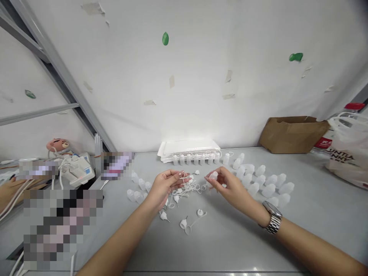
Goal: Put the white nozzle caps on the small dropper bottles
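Note:
My left hand [166,188] is closed in a pinch, with a small white needle-tip cap [184,175] at the fingertips, partly hidden by them. Between the thumb and fingers of my right hand [225,184] is a small translucent plastic bottle [213,176], its top facing up. Beneath and between the hands lies a heap of white caps with ring straps [193,187]. Closer to me, a loose cap [183,223] with a thin metal tip lies beside its ring strap, and another cap [200,212] stands nearby.
Many translucent bottles [268,190] lie at the right, several others [138,197] at the left. Capped bottles [196,159] stand in a row before stacked white packs [189,147]. Behind are a cardboard box [293,134] and plastic bag [345,153]. Another person's hand [11,191] is far left.

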`<state>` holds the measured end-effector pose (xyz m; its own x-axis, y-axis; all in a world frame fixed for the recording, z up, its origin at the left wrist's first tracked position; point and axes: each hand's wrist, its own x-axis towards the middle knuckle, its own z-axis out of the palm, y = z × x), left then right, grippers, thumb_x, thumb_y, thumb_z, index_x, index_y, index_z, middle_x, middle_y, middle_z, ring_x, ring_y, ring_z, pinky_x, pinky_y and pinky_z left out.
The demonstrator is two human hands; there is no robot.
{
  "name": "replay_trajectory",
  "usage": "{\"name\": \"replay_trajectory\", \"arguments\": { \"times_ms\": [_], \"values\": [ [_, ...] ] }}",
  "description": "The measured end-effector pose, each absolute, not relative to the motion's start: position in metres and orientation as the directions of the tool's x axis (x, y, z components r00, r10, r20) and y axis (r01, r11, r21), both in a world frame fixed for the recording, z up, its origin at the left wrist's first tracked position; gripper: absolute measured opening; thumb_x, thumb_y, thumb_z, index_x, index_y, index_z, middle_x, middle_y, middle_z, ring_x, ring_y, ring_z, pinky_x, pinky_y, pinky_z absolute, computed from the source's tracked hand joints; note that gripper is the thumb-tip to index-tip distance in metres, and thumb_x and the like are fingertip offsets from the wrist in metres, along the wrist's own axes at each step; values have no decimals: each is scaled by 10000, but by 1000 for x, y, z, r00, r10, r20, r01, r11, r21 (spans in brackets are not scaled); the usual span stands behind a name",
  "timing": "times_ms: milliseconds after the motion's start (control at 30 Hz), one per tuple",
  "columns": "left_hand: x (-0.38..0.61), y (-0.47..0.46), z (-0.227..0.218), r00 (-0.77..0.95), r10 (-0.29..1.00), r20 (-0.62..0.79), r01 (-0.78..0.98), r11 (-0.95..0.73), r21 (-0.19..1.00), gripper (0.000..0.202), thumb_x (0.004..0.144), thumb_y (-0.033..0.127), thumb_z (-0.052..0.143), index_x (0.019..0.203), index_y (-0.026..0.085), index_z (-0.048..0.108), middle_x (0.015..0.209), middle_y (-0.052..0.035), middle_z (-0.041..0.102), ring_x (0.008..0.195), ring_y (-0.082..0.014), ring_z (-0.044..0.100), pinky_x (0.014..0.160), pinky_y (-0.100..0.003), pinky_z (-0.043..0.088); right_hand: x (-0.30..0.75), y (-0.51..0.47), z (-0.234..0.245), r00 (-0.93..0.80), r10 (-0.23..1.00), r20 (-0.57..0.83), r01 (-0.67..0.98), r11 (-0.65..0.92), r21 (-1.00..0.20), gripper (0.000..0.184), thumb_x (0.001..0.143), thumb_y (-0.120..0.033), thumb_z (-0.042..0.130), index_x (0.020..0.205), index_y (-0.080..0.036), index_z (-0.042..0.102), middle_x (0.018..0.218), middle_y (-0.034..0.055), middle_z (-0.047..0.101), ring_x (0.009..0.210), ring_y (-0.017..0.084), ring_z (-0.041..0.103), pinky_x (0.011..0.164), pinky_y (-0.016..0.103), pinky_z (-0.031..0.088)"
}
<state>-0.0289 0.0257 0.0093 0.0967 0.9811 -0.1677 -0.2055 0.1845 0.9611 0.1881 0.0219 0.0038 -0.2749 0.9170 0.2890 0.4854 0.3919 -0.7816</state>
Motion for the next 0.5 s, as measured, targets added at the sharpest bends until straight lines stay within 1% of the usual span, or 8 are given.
{"name": "replay_trajectory", "arguments": {
  "times_ms": [33,67,133,167,267,333,400,500],
  "values": [
    [-29,26,8,93,979,-182,-219,198,955,235,697,337,689,795,143,598,999,-133,698,932,-241,653,741,-301,493,185,19,3,-289,932,219,395,324,-860,225,853,-426,472,842,-202,454,669,9,580,608,150,569,560,278,435],
    [-28,26,8,89,978,-190,-226,206,952,233,704,335,685,800,146,590,998,-134,698,935,-238,652,727,-292,494,183,17,2,-311,935,169,310,268,-912,236,837,-432,495,839,-201,447,676,7,587,605,145,578,556,273,439],
    [-27,25,7,75,979,-190,-220,202,955,238,714,346,675,803,148,576,984,-136,702,929,-235,655,712,-287,494,181,16,0,-344,931,125,195,201,-960,246,806,-425,543,835,-194,463,726,15,594,623,136,578,571,270,444],
    [-26,25,7,65,981,-182,-210,192,959,244,718,355,670,807,150,571,974,-135,705,926,-236,656,713,-291,495,180,17,-1,-350,930,110,175,181,-968,246,792,-419,564,831,-189,486,727,12,587,621,131,565,575,269,441],
    [-22,23,6,22,989,-148,-183,149,972,259,719,376,660,820,159,561,933,-122,717,913,-237,661,731,-310,494,179,17,-2,-358,930,82,193,160,-968,236,754,-405,610,796,-177,568,665,-11,547,599,120,510,570,262,417],
    [-19,21,4,-11,993,-118,-168,115,979,262,711,383,661,810,161,563,906,-113,723,900,-239,666,737,-319,492,179,15,-3,-389,918,78,210,171,-962,233,758,-405,605,811,-178,606,678,-7,551,618,124,500,583,262,408],
    [-14,18,1,-40,996,-83,-147,76,986,261,702,390,663,785,160,574,876,-104,730,876,-241,672,729,-324,489,177,11,-3,-437,896,77,228,193,-954,233,788,-405,566,825,-181,623,694,-1,563,632,128,499,592,260,403],
    [-5,12,-2,-49,998,-38,-124,31,992,243,699,388,662,763,163,594,840,-85,737,845,-229,677,734,-324,485,173,4,-2,-472,879,74,300,239,-924,239,815,-385,528,726,-181,614,637,-13,548,605,124,474,564,244,375]
  ]
}}
